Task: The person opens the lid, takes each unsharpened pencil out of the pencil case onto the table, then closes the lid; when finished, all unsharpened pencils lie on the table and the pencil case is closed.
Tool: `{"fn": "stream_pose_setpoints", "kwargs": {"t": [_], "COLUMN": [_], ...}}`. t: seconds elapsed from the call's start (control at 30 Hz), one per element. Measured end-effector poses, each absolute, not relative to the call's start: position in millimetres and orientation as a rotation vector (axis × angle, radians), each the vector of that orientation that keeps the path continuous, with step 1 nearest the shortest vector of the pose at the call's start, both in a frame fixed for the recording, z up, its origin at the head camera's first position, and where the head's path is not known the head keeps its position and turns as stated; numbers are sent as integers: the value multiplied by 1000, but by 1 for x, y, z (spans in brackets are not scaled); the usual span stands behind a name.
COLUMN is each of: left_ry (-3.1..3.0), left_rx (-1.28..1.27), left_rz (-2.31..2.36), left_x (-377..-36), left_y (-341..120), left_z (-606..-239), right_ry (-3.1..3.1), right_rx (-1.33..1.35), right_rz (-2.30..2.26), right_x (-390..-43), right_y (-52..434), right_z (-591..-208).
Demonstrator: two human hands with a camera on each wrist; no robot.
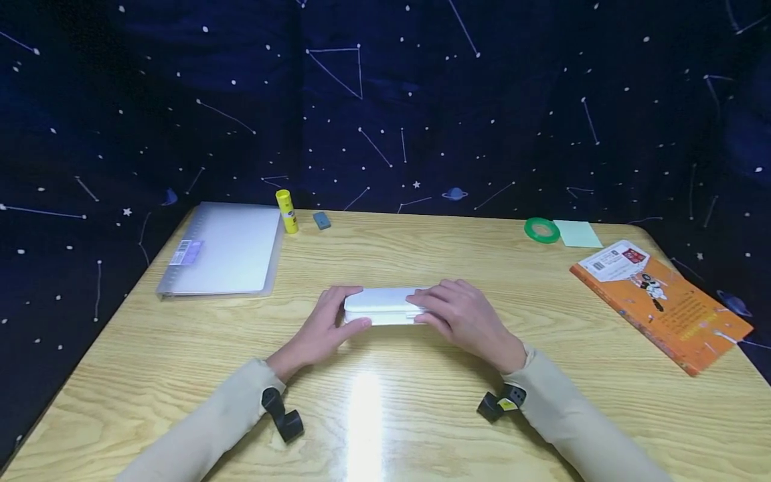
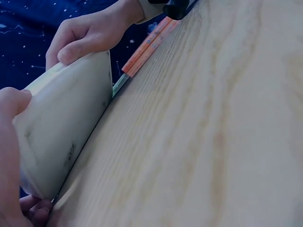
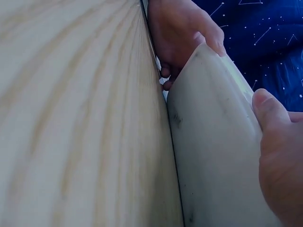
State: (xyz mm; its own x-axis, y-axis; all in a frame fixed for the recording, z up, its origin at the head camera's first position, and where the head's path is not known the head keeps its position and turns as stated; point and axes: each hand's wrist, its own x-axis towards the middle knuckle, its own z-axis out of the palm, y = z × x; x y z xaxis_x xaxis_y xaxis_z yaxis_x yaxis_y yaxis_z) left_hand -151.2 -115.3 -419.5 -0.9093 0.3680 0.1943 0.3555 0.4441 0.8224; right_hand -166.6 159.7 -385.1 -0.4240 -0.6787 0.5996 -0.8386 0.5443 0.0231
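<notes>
A white pencil case (image 1: 381,299) lies crosswise in the middle of the wooden table, its long front side towards me. My left hand (image 1: 324,323) grips its left end, fingers behind and thumb at the front corner. At the other end, my right hand (image 1: 462,317) holds the case with fingers over the top and thumb on the front. Dark smudges mark the pale side of the pencil case (image 2: 71,118) in the left wrist view. In the right wrist view, the thumb of my right hand (image 3: 279,161) presses its upper edge.
Left at the back are a clear ring binder (image 1: 231,251), a yellow glue stick (image 1: 287,213) and a small blue eraser (image 1: 322,220). Green tape (image 1: 533,229), a pale green paper pad (image 1: 577,233) and an orange book (image 1: 668,311) lie on the right. A dark star-patterned cloth (image 1: 385,107) hangs behind.
</notes>
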Motion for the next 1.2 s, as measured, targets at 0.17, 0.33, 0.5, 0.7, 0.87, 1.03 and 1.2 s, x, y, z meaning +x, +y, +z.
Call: {"fn": "stream_pose_setpoints", "kwargs": {"t": [0.17,0.33,0.5,0.7,0.87,1.03,1.2], "left_ry": [2541,2469,2475,2547,2610,2706,2780], "left_rx": [561,511,523,561,597,650,624], "left_rz": [1733,1818,1822,1763,1676,1534,1409], "left_x": [-152,-152,-152,-152,-153,-150,-150], "left_y": [-112,-112,-112,-114,-113,-114,-112], "left_z": [-417,-415,-417,-418,-420,-423,-421], "right_ry": [-2224,-2217,-2226,-2303,-2290,-2331,-2579], "right_rx": [1220,1216,1209,1245,1259,1225,1122], "right_rz": [360,337,365,500,520,486,504], "right_x": [-166,-166,-166,-167,-168,-173,-193], "right_y": [162,162,162,164,169,166,160], "right_z": [-385,-386,-386,-386,-380,-369,-342]}}
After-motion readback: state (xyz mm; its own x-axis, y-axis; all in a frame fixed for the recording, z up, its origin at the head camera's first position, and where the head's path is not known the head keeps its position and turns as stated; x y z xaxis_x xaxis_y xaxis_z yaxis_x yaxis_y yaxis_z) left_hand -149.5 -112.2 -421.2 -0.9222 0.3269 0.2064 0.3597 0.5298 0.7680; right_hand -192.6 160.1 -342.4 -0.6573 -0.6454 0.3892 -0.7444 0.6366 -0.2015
